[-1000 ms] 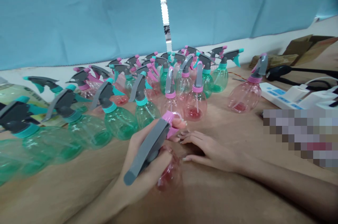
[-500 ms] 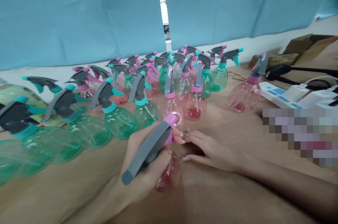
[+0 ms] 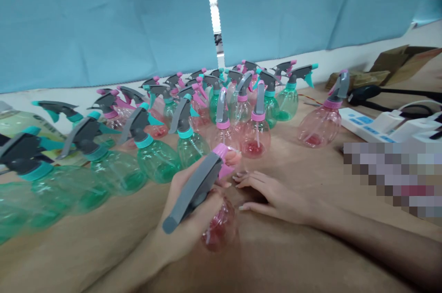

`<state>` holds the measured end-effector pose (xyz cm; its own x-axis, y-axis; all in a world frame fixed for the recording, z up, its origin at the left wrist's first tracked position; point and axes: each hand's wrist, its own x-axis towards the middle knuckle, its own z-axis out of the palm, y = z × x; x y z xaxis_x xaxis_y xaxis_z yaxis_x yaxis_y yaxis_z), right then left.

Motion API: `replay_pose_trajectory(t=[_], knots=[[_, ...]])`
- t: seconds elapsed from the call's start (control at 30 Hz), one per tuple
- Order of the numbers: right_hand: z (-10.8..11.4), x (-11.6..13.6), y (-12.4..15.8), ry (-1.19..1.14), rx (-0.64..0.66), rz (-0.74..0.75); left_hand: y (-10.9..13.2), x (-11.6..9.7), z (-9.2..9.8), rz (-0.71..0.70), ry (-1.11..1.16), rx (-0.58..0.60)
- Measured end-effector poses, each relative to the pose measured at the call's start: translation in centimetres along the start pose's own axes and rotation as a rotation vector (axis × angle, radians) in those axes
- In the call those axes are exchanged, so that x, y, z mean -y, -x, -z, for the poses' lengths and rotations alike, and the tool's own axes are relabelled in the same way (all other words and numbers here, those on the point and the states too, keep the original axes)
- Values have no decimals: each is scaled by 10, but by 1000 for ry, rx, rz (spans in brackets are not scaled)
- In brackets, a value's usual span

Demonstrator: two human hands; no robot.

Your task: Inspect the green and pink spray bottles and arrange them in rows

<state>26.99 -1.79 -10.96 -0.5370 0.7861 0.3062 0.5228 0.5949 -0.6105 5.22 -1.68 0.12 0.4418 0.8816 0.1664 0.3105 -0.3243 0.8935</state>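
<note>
My left hand (image 3: 188, 212) is wrapped around a pink spray bottle (image 3: 219, 226) with a grey trigger head (image 3: 193, 189) and a pink nozzle, held tilted just above the brown table (image 3: 293, 265). One finger of that hand curls over the trigger near the nozzle. My right hand (image 3: 276, 196) lies flat on the table just right of the bottle, fingers stretched out, fingertips close to the nozzle and holding nothing.
Many pink spray bottles (image 3: 255, 132) and green spray bottles (image 3: 155, 157) stand grouped behind and to the left. One pink bottle (image 3: 321, 120) stands apart at the right. A white power strip (image 3: 373, 129), black cables and cardboard lie at the far right. Blue curtains hang behind.
The bottle in my left hand has shifted slightly, and my finger on the trigger has moved a little. My right hand has stayed where it was.
</note>
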Motion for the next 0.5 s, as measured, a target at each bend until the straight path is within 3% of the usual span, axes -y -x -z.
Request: replay_pose_trajectory(t=[0.5], knots=[[1,2,0,-10,3,-11,0,-1,-3,-10,-49,-9]])
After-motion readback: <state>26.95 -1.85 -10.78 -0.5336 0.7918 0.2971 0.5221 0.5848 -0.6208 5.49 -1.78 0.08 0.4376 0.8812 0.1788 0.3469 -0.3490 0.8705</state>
